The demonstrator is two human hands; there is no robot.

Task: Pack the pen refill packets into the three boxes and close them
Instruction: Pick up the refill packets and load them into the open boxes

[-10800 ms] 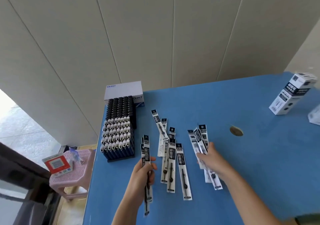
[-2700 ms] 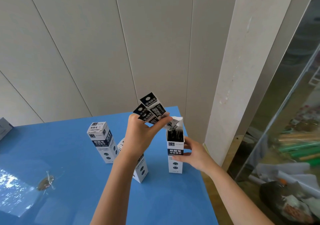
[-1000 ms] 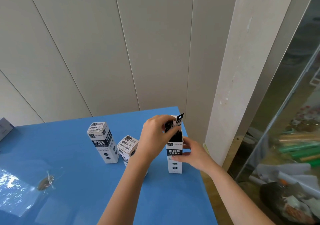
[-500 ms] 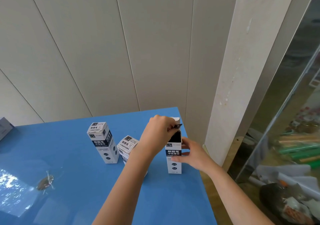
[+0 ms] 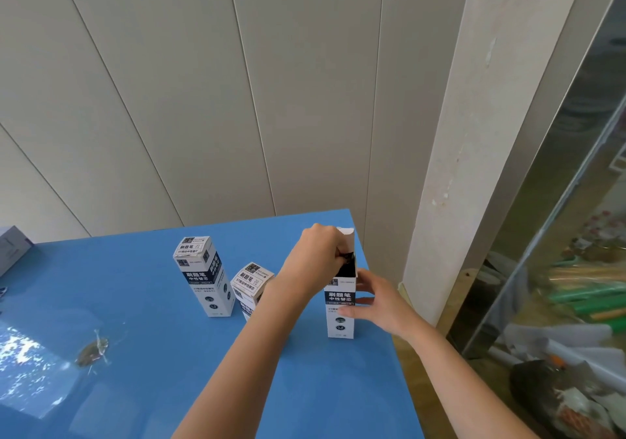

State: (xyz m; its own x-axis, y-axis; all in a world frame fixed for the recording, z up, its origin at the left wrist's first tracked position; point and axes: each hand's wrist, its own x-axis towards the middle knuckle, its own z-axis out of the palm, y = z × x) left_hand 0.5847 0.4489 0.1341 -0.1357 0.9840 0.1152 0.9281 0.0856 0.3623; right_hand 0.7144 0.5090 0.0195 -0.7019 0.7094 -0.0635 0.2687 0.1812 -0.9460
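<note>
The open box (image 5: pixel 340 316) stands upright near the right edge of the blue bench (image 5: pixel 169 354), its white flap raised. The left hand (image 5: pixel 318 257) is curled over its mouth and appears to pinch the dark tops of the pen refill packets (image 5: pixel 349 256) – they sit almost wholly inside. The right hand (image 5: pixel 382 303) grips the box's side, thumb on the front. Two closed boxes (image 5: pixel 203 276) stand to the left – one upright, the nearer one tilted.
</note>
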